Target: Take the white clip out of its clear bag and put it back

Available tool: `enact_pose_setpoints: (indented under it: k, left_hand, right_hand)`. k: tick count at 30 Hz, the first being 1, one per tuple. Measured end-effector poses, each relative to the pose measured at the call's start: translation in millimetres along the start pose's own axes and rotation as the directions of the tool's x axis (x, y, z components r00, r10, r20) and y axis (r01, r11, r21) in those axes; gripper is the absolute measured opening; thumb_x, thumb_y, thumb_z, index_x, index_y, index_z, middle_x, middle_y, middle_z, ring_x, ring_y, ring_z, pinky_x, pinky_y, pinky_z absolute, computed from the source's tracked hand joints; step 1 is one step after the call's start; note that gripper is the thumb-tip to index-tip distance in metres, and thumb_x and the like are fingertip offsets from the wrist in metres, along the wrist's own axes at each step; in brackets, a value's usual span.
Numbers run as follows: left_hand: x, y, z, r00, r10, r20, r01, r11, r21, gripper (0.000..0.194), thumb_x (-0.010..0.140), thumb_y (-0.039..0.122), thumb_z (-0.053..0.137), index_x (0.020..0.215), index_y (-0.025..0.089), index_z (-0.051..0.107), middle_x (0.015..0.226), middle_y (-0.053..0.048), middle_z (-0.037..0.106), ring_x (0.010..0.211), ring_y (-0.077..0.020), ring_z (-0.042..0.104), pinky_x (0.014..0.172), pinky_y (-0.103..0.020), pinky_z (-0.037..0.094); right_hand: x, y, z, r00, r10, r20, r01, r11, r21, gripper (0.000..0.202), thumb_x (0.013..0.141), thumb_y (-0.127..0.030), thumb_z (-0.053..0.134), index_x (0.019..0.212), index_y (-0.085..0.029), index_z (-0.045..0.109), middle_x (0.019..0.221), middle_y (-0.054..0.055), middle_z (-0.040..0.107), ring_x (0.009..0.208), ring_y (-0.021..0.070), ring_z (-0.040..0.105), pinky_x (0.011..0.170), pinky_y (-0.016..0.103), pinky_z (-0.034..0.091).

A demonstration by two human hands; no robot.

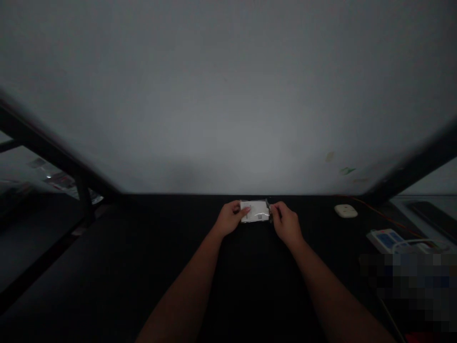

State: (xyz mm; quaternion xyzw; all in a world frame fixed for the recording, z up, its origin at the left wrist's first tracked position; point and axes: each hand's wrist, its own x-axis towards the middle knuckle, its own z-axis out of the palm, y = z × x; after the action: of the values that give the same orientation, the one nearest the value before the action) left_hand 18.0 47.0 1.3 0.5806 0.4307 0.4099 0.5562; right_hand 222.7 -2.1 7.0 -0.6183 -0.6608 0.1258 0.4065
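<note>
A small white packet [255, 211] in shiny clear plastic lies between my hands, near the far side of the black table. My left hand [230, 218] grips its left end, the thumb pressed on top and the fingers curled behind. At the other end my right hand [286, 224] is closed, thumb and forefinger pinching the plastic edge of the packet. A small dark mark shows near the packet's lower right corner; any print is too dim to read.
The dark table [150, 267] meets a grey wall [228, 119] just behind the packet. To the right sit a rounded white case [345, 211], a blue-and-white power strip [387, 239] and an orange cable [385, 216]. Dark frame bars [84, 197] stand at the left.
</note>
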Motion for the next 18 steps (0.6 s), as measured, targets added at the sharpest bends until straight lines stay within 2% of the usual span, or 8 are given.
enact_pose_setpoints:
  k: [5,9,13,18]
  left_hand:
    - [0,-1,-2.0,1.0,0.0,0.026,0.0,1.0,0.01,0.043,0.073,0.049,0.079,0.095,0.014,0.07,0.089,-0.01,0.077,0.079,-0.0226,0.072,0.072,-0.035,0.057]
    - [0,-1,-1.7,1.0,0.022,0.018,-0.021,1.0,-0.012,0.041,0.075,0.048,0.078,0.096,0.014,0.07,0.092,-0.01,0.077,0.081,-0.023,0.072,0.073,-0.036,0.058]
    - [0,1,-1.5,0.998,0.054,0.033,-0.053,0.998,-0.031,0.041,0.075,0.047,0.078,0.097,0.013,0.069,0.094,-0.011,0.077,0.083,-0.0238,0.073,0.075,-0.037,0.058]
    - [0,0,-1.5,0.994,0.109,0.009,-0.109,0.994,-0.013,0.037,0.077,0.043,0.077,0.098,0.014,0.07,0.096,-0.01,0.076,0.088,-0.023,0.072,0.079,-0.035,0.058]
  right_hand:
    - [1,4,0,0.989,0.133,-0.07,-0.121,0.98,0.158,0.022,0.093,-0.04,0.044,0.081,-0.024,0.055,0.063,0.002,0.067,0.056,0.0189,0.063,0.055,0.027,0.045]
    - [2,7,0,0.98,0.147,-0.132,-0.14,0.988,0.062,0.016,0.086,-0.031,0.049,0.093,-0.023,0.061,0.06,-0.001,0.063,0.053,0.0183,0.06,0.055,0.027,0.044]
    - [2,7,-1,0.999,0.048,-0.002,-0.048,0.999,-0.013,0.022,0.084,-0.026,0.048,0.085,-0.024,0.069,0.067,0.002,0.069,0.057,0.0188,0.062,0.061,0.03,0.047]
    - [3,10,3,0.993,0.068,0.097,-0.087,0.976,0.202,0.028,0.086,-0.029,0.046,0.092,-0.022,0.072,0.065,0.001,0.071,0.057,0.0177,0.064,0.059,0.029,0.05]
